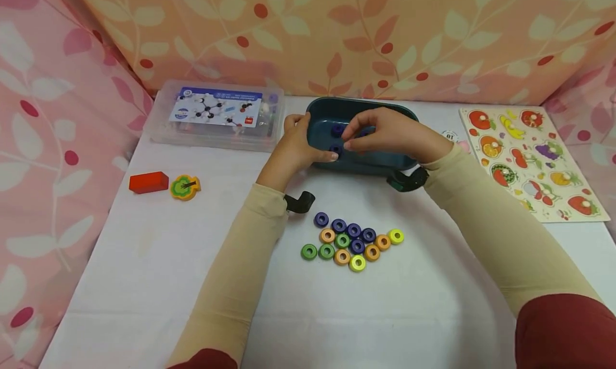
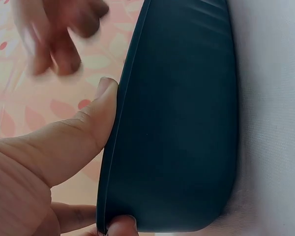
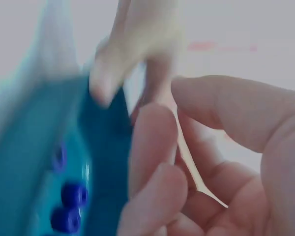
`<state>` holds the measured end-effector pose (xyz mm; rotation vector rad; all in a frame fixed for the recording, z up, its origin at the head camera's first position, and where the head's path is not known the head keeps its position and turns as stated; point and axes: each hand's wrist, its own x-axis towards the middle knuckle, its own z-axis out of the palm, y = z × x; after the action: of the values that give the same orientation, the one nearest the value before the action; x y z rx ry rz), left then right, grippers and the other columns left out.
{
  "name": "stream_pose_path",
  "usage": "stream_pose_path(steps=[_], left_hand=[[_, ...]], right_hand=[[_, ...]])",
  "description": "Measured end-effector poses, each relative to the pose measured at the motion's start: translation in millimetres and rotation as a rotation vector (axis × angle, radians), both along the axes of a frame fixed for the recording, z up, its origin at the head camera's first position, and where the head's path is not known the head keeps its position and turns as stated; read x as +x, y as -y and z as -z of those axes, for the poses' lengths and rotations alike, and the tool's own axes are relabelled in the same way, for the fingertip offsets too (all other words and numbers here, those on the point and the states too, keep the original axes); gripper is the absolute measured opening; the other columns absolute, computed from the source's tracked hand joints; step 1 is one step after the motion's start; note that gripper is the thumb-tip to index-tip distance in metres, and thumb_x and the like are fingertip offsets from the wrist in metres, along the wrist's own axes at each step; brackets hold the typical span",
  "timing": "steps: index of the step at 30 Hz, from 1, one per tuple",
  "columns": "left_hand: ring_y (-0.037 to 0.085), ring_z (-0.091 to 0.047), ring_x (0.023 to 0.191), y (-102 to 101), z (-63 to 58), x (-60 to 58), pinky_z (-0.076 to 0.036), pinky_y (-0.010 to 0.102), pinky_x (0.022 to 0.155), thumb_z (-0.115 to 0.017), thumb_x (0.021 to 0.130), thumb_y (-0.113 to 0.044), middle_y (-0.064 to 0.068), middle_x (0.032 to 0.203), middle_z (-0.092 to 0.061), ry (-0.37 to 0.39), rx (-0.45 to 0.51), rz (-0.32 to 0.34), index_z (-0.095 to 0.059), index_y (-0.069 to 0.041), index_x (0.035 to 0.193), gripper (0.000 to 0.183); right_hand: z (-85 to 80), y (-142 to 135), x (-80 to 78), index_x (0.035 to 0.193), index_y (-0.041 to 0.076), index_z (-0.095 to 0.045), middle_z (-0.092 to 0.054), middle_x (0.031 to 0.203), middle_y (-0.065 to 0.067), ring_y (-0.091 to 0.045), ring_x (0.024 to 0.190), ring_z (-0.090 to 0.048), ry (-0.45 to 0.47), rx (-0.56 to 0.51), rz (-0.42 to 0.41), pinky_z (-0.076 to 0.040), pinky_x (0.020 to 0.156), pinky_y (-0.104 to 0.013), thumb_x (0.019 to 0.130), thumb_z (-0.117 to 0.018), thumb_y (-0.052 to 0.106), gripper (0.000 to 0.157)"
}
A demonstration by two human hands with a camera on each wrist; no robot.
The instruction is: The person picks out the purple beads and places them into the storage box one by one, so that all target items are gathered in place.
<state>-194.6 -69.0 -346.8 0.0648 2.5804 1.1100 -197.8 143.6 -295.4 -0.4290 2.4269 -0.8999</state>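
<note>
A dark teal plastic tub [image 1: 358, 168] stands on the white cloth near the back. My left hand [image 1: 293, 148] grips its left rim, thumb on the near edge and fingers around the corner. Over the tub hovers my right hand [image 1: 387, 133], fingers loosely bent and the thumb apart from them. Nothing shows between those fingers in the right wrist view. Several purple rings [image 3: 74, 194] lie on the tub's floor. Nearer to me, a loose cluster of purple, orange, green and yellow rings [image 1: 343, 241] lies on the cloth.
A clear plastic case [image 1: 216, 136] with a molecule label sits left of the tub. Farther left lie a red block [image 1: 148, 182] and a tree-shaped piece [image 1: 185, 187]. A fruit puzzle board [image 1: 534, 166] lies at the right. Patterned cloth walls [image 1: 298, 43] enclose the table.
</note>
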Motion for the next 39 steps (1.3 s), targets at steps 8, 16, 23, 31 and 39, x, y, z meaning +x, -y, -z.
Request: stream_pose_path(steps=[8,16,23,31,39], left_hand=[[0.026,-0.038,0.142,2.9,-4.7,-1.0,-0.035,0.041,0.117,-0.089,0.073,-0.045,0.003,0.163,-0.012,-0.008,0.007,-0.012,-0.012,-0.018,0.163,0.121],[0.026,-0.036,0.144,3.0,-2.8,-1.0,-0.034,0.042,0.117,-0.088,0.074,-0.045,0.002,0.163,-0.010,0.012,0.028,-0.006,-0.010,-0.020,0.163,0.121],[0.026,-0.038,0.142,1.4,-3.2,-0.5,-0.036,0.042,0.116,-0.088,0.074,-0.045,0.002,0.163,-0.011,0.009,0.019,-0.002,-0.011,-0.019,0.163,0.121],[0.026,-0.038,0.142,-1.9,-3.3,-2.1,-0.035,0.041,0.118,-0.088,0.073,-0.048,0.003,0.164,-0.010,0.002,-0.004,0.003,-0.010,-0.018,0.163,0.123],[0.027,-0.037,0.143,-1.4,-1.7,-0.3,-0.034,0.042,0.118,-0.087,0.074,-0.047,0.003,0.163,-0.011,0.016,-0.007,-0.005,-0.011,-0.019,0.163,0.121]], right_hand=[[35.3,28.4,59.8,0.109,0.020,-0.076,-0.071,0.101,0.002,-0.016,0.082,-0.059,0.059,-0.044,-0.301,-0.049,0.074,-0.031,0.088,-0.078,0.027,0.023],[69.9,48.2,68.3,0.110,0.017,-0.077,-0.069,0.105,0.003,-0.012,0.082,-0.059,0.087,-0.060,-0.370,-0.050,0.075,-0.028,0.085,-0.081,0.022,0.026],[54.3,42.4,73.7,0.108,0.020,-0.077,-0.069,0.105,0.004,-0.009,0.080,-0.061,0.050,-0.015,-0.353,-0.051,0.074,-0.027,0.084,-0.080,0.023,0.025],[-9.8,4.6,36.8,0.112,0.022,-0.074,-0.069,0.093,-0.001,-0.016,0.072,-0.062,-0.048,0.042,-0.135,-0.049,0.067,-0.031,0.086,-0.079,0.029,0.027],[13.5,-8.6,-43.4,0.125,0.017,-0.070,-0.065,0.122,-0.006,-0.020,0.102,-0.060,0.024,0.216,-0.047,-0.048,0.094,-0.035,0.091,-0.073,0.037,0.040]])
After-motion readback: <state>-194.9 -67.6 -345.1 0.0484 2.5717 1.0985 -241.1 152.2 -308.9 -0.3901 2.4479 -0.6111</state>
